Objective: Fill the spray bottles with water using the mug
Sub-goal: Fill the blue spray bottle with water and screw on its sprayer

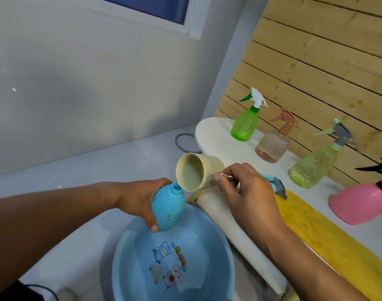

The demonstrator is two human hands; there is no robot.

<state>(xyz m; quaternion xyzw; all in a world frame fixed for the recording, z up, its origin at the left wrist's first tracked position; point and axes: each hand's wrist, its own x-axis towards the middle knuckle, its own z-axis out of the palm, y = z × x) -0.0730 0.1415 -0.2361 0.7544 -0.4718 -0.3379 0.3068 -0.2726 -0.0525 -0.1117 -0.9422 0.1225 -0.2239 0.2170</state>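
The mug (196, 173) is held by its handle in the right hand (248, 192), tipped on its side, its lip just above the open neck of the blue bottle (167, 208). That capless, opaque bottle is gripped by the left hand (140, 200), tilted toward the mug, above the basin (120, 257), beside the tabletop (218, 135).

Counted: spray bottles 5 (168, 207) (244, 124) (272, 145) (311, 168) (357, 203) | mug 1 (196, 172) | basin 1 (125, 268) | loose spray head 1 (277, 185) | yellow cloth 1 (329, 242)
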